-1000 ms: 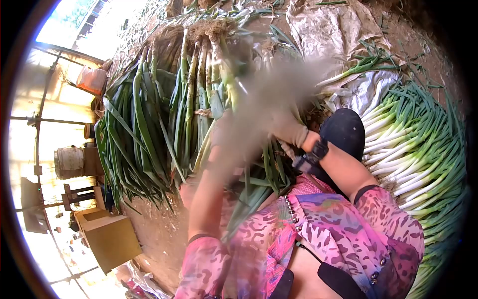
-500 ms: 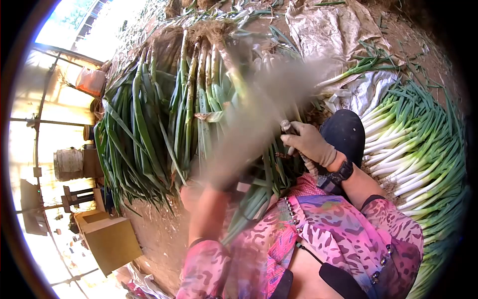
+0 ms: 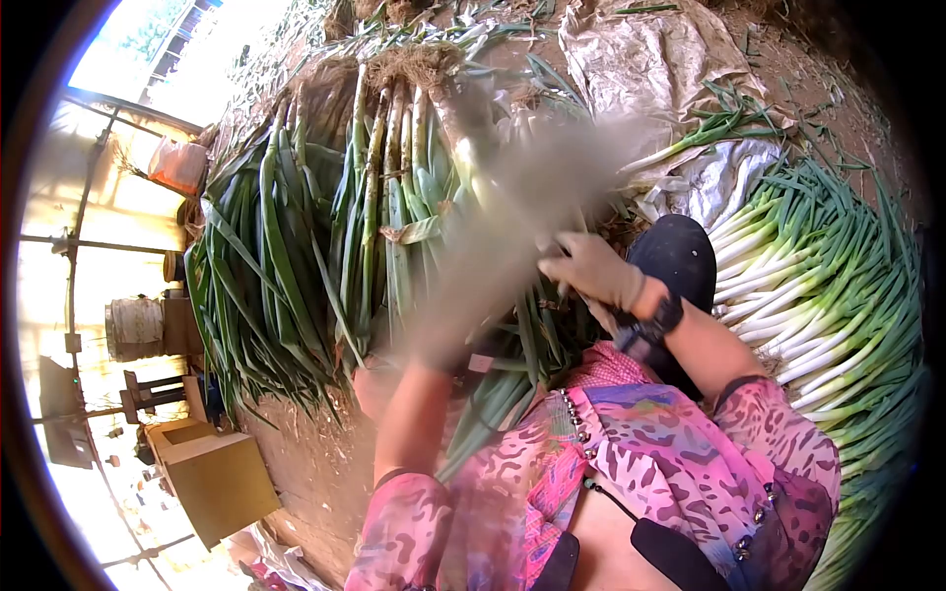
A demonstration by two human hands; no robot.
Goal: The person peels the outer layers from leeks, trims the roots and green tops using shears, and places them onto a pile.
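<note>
Heap of soil-rooted green onions (image 3: 271,256) ahead and left of hands, root ends pointing away. Row of white-stalked green onions (image 3: 788,286) right of right hand. Thick onion stalk (image 3: 463,148) ahead, between hands, partly blurred. Good handling probably means light grip, stalk supported, leaves unbent. Right hand (image 3: 601,271): gloved, fingers half curled; hold unclear. Left hand: blurred out beyond left forearm (image 3: 409,424); opening, hold cannot be told.
</note>
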